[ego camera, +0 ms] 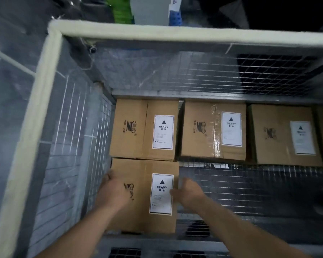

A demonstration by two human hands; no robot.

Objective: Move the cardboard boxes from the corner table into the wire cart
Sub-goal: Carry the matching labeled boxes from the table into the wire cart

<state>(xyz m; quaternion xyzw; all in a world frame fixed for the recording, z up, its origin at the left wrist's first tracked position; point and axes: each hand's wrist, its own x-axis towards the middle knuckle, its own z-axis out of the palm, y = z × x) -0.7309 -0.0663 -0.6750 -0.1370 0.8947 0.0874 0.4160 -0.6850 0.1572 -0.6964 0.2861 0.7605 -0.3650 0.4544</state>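
Note:
I look down into the wire cart (45,75), whose rim is padded in cream foam. Three cardboard boxes lie in a row along its far wall: left box (132,127), middle box (199,127), right box (276,133), each with a white HEAVY label. A fourth box (144,218) lies in the near left corner, against the left box. My left hand (112,192) holds its left edge, fingers over the side. My right hand (188,192) holds its right edge, thumb on the label.
The cart's mesh floor (250,189) shows bare to the right of the near box. Mesh walls rise on the left and far sides. Beyond the far rim stand a grey panel (149,10) and green packs (121,10).

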